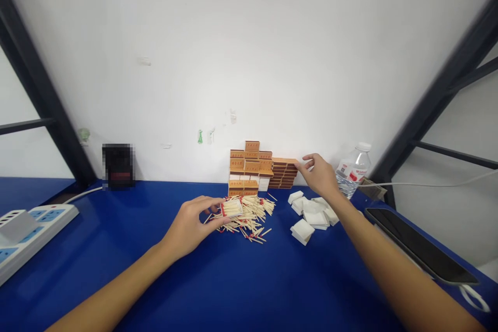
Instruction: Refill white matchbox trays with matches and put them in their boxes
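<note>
My left hand (192, 225) pinches a white inner tray filled with matches (232, 208), held just above a loose pile of red-tipped matches (249, 218) on the blue table (233, 285). My right hand (321, 174) reaches to the back, and its fingertips grip the top orange matchbox sleeve (285, 161) of a low stack of sleeves (283, 176) against the wall. To the left of that stack stands a taller stack of orange matchboxes (249, 166). Several empty white trays (311, 215) lie below my right wrist.
A clear water bottle (353, 168) stands at the back right. A black phone (420, 244) with a white cable lies at the right edge. A white power strip (27, 231) sits at the left edge, and a black device (118, 166) stands by the wall. Black frame bars rise on both sides.
</note>
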Available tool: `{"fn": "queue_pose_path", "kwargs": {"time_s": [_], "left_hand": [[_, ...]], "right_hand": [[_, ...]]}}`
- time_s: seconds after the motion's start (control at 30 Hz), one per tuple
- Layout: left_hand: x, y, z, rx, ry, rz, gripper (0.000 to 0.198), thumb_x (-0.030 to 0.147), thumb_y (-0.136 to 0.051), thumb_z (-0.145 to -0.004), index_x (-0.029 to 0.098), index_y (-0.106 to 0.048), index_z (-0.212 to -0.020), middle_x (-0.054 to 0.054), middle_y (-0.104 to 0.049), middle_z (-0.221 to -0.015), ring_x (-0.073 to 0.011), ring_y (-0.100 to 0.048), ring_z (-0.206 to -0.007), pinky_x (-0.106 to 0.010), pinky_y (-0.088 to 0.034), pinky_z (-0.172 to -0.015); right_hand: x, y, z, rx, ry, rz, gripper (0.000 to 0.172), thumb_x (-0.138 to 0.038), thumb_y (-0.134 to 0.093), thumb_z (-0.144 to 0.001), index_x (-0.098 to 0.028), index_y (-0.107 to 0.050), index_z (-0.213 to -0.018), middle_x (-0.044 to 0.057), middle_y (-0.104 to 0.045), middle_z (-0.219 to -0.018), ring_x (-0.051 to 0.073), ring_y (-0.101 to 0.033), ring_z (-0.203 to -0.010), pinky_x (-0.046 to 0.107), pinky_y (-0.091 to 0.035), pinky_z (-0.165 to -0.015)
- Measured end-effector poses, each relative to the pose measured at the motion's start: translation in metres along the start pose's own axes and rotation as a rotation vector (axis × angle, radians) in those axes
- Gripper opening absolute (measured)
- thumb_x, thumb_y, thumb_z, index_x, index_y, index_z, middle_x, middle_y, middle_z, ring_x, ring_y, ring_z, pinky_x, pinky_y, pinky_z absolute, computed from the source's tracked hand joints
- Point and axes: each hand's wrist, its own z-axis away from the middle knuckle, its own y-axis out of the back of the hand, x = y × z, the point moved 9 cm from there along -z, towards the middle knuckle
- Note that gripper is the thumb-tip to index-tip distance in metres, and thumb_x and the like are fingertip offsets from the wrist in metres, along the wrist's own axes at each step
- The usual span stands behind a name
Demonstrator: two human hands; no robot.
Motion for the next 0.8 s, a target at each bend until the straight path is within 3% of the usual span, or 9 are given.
{"fn": "queue_pose_path", "kwargs": {"time_s": [0.07,0.13,0.27,0.37,0.47,0.6,0.73,0.8], "left_hand": [[0.001,-0.001,0.000,-0.008,-0.004,0.004,0.039,0.047,-0.077,-0.088,0.024,-0.076,-0.120,-0.003,-0.074,-0.091,-0.0172,-0.067,-0.079,-0.030,-0.054,-0.072],[0.004,-0.003,-0.002,-0.023,-0.020,0.012,0.040,0.046,-0.077,-0.088,0.024,-0.075,-0.121,-0.004,-0.075,-0.092,-0.0174,-0.066,-0.079,-0.030,-0.055,-0.074],[0.012,-0.006,-0.004,-0.044,-0.049,0.019,0.041,0.044,-0.078,-0.087,0.025,-0.075,-0.123,-0.005,-0.077,-0.098,-0.0184,-0.067,-0.081,-0.032,-0.056,-0.076],[0.016,-0.006,-0.005,-0.025,-0.066,0.012,0.040,0.043,-0.078,-0.087,0.026,-0.075,-0.123,-0.005,-0.077,-0.099,-0.0184,-0.068,-0.081,-0.032,-0.056,-0.077],[0.018,-0.009,-0.005,-0.009,-0.089,0.013,0.040,0.042,-0.079,-0.087,0.027,-0.074,-0.124,-0.004,-0.077,-0.101,-0.0178,-0.068,-0.082,-0.031,-0.057,-0.077],[0.014,-0.008,-0.003,0.054,-0.102,-0.010,0.048,0.045,-0.078,-0.088,0.026,-0.069,-0.132,-0.005,-0.076,-0.106,-0.0193,-0.070,-0.089,-0.034,-0.059,-0.083],[0.011,-0.004,-0.001,0.091,-0.158,-0.106,0.036,0.044,-0.071,-0.094,0.025,-0.071,-0.125,-0.006,-0.075,-0.110,-0.0217,-0.070,-0.100,-0.038,-0.058,-0.091],[0.010,-0.002,0.000,0.097,-0.186,-0.157,0.033,0.042,-0.068,-0.096,0.024,-0.070,-0.124,-0.006,-0.075,-0.109,-0.0219,-0.070,-0.101,-0.039,-0.058,-0.092]], "right_hand": [[-0.026,0.001,0.020,-0.016,0.054,-0.066,0.026,-0.043,-0.063,-0.089,-0.019,-0.068,-0.098,0.006,-0.072,-0.082,0.021,-0.062,-0.070,0.034,-0.045,-0.071],[-0.059,-0.020,0.047,-0.242,0.113,-0.275,0.029,-0.046,-0.062,-0.090,-0.018,-0.070,-0.086,0.009,-0.073,-0.083,0.022,-0.065,-0.075,0.034,-0.047,-0.071],[-0.120,-0.062,0.113,-0.698,0.170,-0.537,0.039,-0.055,-0.064,-0.090,-0.017,-0.075,-0.092,0.008,-0.075,-0.086,0.021,-0.066,-0.078,0.032,-0.048,-0.070],[-0.138,-0.076,0.140,-0.816,0.154,-0.615,0.045,-0.058,-0.064,-0.090,-0.015,-0.076,-0.092,0.008,-0.075,-0.090,0.020,-0.064,-0.079,0.031,-0.047,-0.072],[-0.137,-0.078,0.144,-0.806,0.082,-0.650,0.050,-0.063,-0.066,-0.087,-0.014,-0.074,-0.082,0.005,-0.070,-0.079,0.017,-0.059,-0.071,0.028,-0.042,-0.066],[-0.117,-0.075,0.137,-0.792,-0.044,-0.632,0.053,-0.068,-0.069,-0.081,-0.016,-0.067,-0.071,-0.002,-0.055,-0.058,0.010,-0.040,-0.051,0.025,-0.029,-0.050],[-0.076,-0.064,0.110,-0.663,-0.117,-0.557,0.054,-0.069,-0.068,-0.081,-0.016,-0.066,-0.070,-0.003,-0.050,-0.051,0.008,-0.034,-0.045,0.025,-0.023,-0.046],[-0.051,-0.058,0.096,-0.589,-0.135,-0.520,0.054,-0.069,-0.069,-0.079,-0.016,-0.067,-0.071,-0.001,-0.056,-0.054,0.009,-0.037,-0.045,0.025,-0.025,-0.045]]}}
